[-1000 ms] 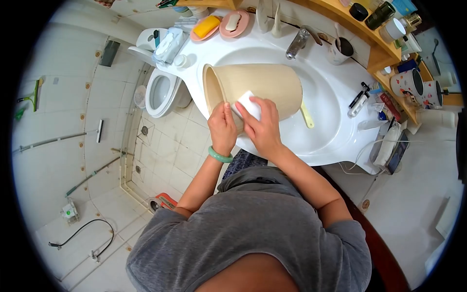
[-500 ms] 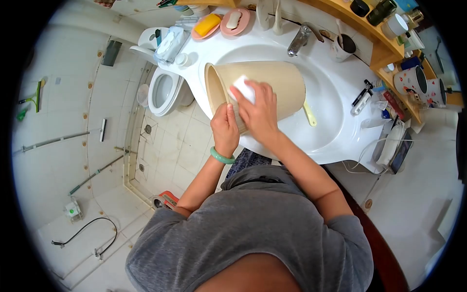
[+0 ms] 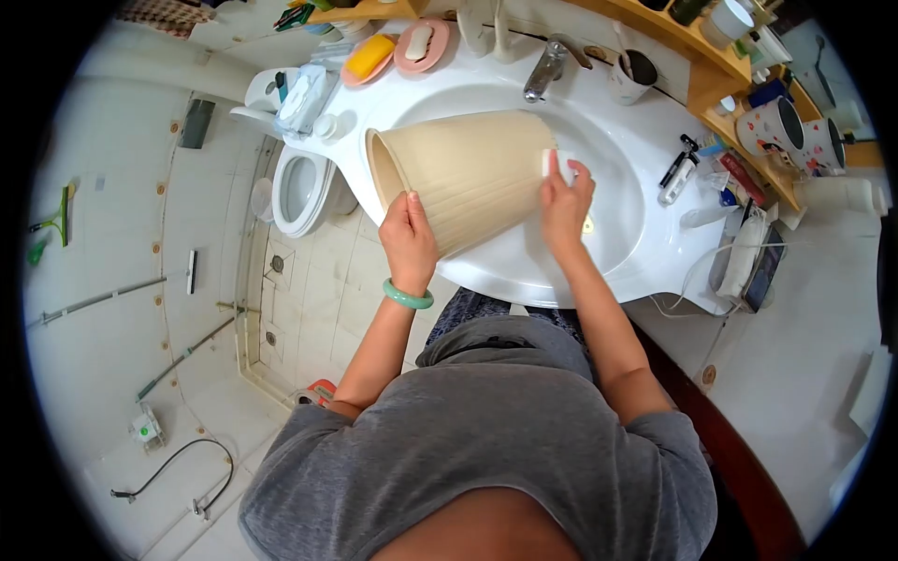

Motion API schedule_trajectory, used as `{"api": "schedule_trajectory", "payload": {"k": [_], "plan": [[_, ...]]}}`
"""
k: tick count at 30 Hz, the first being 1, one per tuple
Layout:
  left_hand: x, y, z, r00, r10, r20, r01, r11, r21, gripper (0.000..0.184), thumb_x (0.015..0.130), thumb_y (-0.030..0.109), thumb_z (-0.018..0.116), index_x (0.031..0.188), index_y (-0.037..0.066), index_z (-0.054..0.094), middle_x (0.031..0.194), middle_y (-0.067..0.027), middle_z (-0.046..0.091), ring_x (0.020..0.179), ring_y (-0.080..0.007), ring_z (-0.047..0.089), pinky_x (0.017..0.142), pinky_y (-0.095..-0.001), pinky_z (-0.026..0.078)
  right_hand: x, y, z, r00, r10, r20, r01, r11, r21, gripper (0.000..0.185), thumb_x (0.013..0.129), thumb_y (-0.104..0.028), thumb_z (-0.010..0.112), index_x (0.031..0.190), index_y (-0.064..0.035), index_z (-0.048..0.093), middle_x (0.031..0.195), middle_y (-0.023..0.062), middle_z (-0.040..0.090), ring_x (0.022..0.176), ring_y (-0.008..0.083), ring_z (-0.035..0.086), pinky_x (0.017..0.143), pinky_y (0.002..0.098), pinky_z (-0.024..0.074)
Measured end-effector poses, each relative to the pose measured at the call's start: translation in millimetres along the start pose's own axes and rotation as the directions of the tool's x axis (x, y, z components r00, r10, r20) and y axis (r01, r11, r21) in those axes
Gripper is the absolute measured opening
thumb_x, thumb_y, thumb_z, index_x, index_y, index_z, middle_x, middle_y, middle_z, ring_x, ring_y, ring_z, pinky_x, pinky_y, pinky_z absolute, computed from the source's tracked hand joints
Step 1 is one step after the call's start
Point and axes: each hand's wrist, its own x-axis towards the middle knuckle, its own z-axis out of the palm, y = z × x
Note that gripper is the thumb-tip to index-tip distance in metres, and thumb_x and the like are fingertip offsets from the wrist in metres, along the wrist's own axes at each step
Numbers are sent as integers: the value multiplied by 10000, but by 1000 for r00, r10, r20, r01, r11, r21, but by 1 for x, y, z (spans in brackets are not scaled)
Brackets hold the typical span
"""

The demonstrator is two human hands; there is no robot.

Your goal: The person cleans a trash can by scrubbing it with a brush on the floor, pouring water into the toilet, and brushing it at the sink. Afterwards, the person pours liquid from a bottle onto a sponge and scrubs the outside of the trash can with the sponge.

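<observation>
A beige bucket (image 3: 472, 168) lies on its side over the white sink basin (image 3: 613, 224), its open end facing left. My left hand (image 3: 409, 238), with a green bangle on the wrist, grips the rim at the near side. Around a white sponge (image 3: 556, 165) close my right hand's fingers; my right hand (image 3: 567, 206) is at the bucket's base end, with the sponge against its side. Just beyond that hand a small part of a pale yellow handle (image 3: 587, 225) shows in the basin; the rest is hidden.
The faucet (image 3: 545, 70) stands behind the basin, with a cup (image 3: 632, 77) to its right. Two pink soap dishes (image 3: 423, 45) sit at the back left. Razors (image 3: 678, 168) and a wooden shelf (image 3: 703, 65) are at the right. A toilet (image 3: 303, 192) stands at the left.
My right hand has moved the white sponge from near the bucket's rim rightward to its base end. My left hand keeps hold of the rim. The camera view has shifted slightly.
</observation>
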Motion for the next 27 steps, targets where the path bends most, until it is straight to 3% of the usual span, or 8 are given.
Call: {"api": "schedule_trajectory", "payload": {"k": [7,13,14,16,19,22,24,27], "plan": [[5,-1,-6,1000,3,4,-3,1000,18,367,1003,203,437,707,-14,444,556,-55,337,544,-119,290,483,-313,290,-30,-84,-13,912,-403,78,377,897,232,394,752,-68,666,1145,-96,659,1232,199,474,1133,360,447,921,460,391],[3,0,-3,1000,7,-3,-7,1000,7,341,991,163,446,705,-21,446,555,-162,386,495,-218,315,474,-362,314,-6,-28,-12,998,-33,44,34,999,-17,451,711,-73,687,1157,-130,665,1220,173,483,1120,369,449,895,457,397],[2,1,-2,1000,12,-15,-12,1000,21,338,990,160,447,705,-22,444,556,-162,385,497,-217,312,474,-358,314,-13,-36,-8,998,-33,45,34,999,-19,451,711,-73,687,1157,-130,665,1220,173,483,1120,369,449,895,457,397],[2,0,-1,1000,1,-14,-1,1000,10,337,990,159,447,707,-23,442,557,-161,385,499,-214,310,476,-353,314,-31,-75,-7,962,-271,33,262,950,168,446,725,-66,665,1168,-119,662,1215,172,484,1116,366,446,897,451,393],[2,0,-4,1000,-15,-8,16,1000,11,334,990,156,447,709,-25,439,561,-158,387,504,-207,312,479,-345,315,-38,-105,-28,923,-360,131,321,914,248,408,741,-56,657,1145,-110,674,1209,181,486,1094,365,456,888,449,397],[1,2,-5,1000,-14,0,14,1000,4,331,989,152,449,709,-25,440,565,-154,387,508,-201,316,481,-341,316,-25,-50,-22,964,-235,121,222,969,109,412,748,-54,652,1156,-114,670,1210,185,483,1089,368,458,886,452,396],[-1,2,-2,1000,-4,-10,3,1000,-14,329,988,148,451,708,-24,441,567,-152,385,510,-200,318,481,-340,316,-11,-21,-22,995,8,103,-9,1000,7,417,743,-57,652,1156,-109,669,1211,185,481,1087,367,458,886,457,393],[-6,2,2,1000,-3,6,4,1000,-16,323,986,146,455,710,-22,444,567,-143,378,513,-193,319,482,-336,316,-21,-33,-13,995,-42,93,41,999,18,433,743,-64,650,1173,-110,661,1209,190,479,1083,371,465,888,450,400]]}}
